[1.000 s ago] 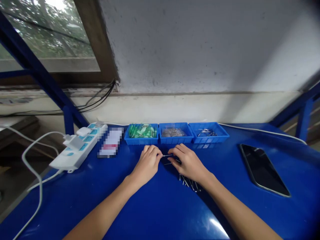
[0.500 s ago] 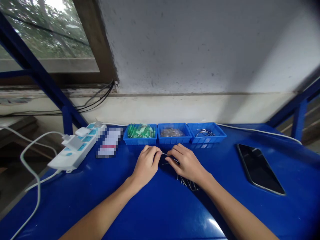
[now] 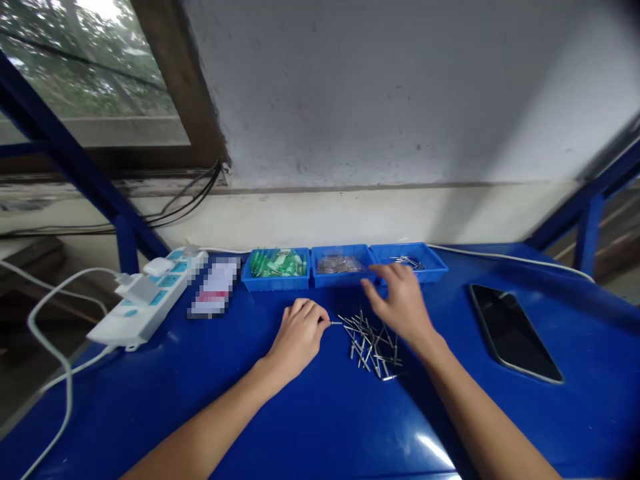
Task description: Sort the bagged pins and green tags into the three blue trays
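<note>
Pinched between the thumb and fingers of my left hand (image 3: 301, 333) is a thin metal pin (image 3: 337, 323), its tip pointing right. My right hand (image 3: 400, 300) is raised above the table by the right-hand tray, thumb and fingers apart, and nothing shows in it. Below and between the hands lies a loose pile of slim metal pins (image 3: 370, 347). Behind them stand three blue trays in a row: the left tray (image 3: 275, 283) holds green pieces, the middle tray (image 3: 336, 279) small brownish-clear parts, and the right tray (image 3: 434, 268) thin metal pins. My right hand partly covers the right tray.
A dark phone (image 3: 515, 333) lies on the blue table (image 3: 250, 427) at the right. On the left are a white power strip (image 3: 145, 300) with plugs and cables, and a blurred-out flat item (image 3: 215, 287). A wall stands behind the trays.
My right hand has moved away from my left, up and right toward the right tray, and its fingers have opened. The pin pile is now uncovered. The view has shifted slightly.
</note>
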Action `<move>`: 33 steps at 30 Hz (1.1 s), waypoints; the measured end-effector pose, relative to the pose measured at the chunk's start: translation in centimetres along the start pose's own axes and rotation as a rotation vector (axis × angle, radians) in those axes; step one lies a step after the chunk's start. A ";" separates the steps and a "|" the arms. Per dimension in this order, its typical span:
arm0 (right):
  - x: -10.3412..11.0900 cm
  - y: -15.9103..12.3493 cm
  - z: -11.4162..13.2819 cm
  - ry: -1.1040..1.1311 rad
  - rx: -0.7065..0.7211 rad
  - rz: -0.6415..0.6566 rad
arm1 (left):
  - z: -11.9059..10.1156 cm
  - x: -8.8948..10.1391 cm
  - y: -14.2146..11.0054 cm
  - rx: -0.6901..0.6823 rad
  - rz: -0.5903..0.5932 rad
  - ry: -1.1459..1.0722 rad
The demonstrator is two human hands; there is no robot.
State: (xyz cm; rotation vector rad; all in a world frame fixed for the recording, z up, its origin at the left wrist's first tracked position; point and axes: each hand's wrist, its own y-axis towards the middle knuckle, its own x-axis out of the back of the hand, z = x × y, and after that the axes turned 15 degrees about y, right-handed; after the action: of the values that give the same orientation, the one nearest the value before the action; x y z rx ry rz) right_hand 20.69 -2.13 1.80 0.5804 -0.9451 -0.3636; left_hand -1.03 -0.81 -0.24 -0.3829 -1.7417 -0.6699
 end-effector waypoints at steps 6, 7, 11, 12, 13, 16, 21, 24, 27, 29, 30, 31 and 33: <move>-2.7 -1.5 4.4 0.212 0.230 0.361 | 0.9 0.4 0.4 0.147 -0.037 -0.031; -2.8 -1.6 4.5 0.216 0.248 0.367 | 1.1 0.4 0.4 0.158 -0.049 -0.039; -2.7 -1.7 4.3 0.211 0.303 0.331 | 1.2 0.3 0.3 0.164 -0.087 -0.093; -2.6 -1.7 4.3 0.204 0.315 0.327 | 1.2 0.3 0.3 0.166 -0.099 -0.104; -2.4 -1.7 4.3 0.195 0.325 0.325 | 1.1 0.4 0.2 0.169 -0.111 -0.114; -2.0 -1.6 4.8 0.175 0.352 0.323 | 0.9 0.6 0.0 0.176 -0.143 -0.134; -0.1 -0.2 3.3 0.217 0.321 0.150 | 0.4 0.3 0.6 0.106 -0.099 -0.190; 1.9 0.7 -0.4 0.121 0.092 -0.158 | -0.4 -0.1 1.5 -0.040 -0.039 -0.142; 3.2 1.0 -3.8 -0.053 -0.130 -0.242 | -0.9 -0.4 1.9 -0.161 0.016 -0.037; 3.3 0.9 -4.5 -0.077 -0.174 -0.222 | -0.7 -0.6 1.7 -0.174 0.015 -0.017; 3.0 0.8 -4.2 -0.051 -0.163 -0.198 | -0.4 -0.6 1.4 -0.161 0.004 -0.025; 2.5 0.7 -3.5 -0.006 -0.135 -0.161 | -0.1 -0.6 1.2 -0.142 -0.008 -0.040; 1.3 0.3 -1.5 0.110 -0.048 -0.041 | 0.7 -0.5 0.8 -0.102 -0.029 -0.073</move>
State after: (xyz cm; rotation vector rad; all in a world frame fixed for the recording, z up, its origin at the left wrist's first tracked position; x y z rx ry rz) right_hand 22.64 -2.07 2.13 0.5707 -0.8173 -0.3862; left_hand -0.96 0.24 -0.68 -0.4581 -1.7899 -0.7763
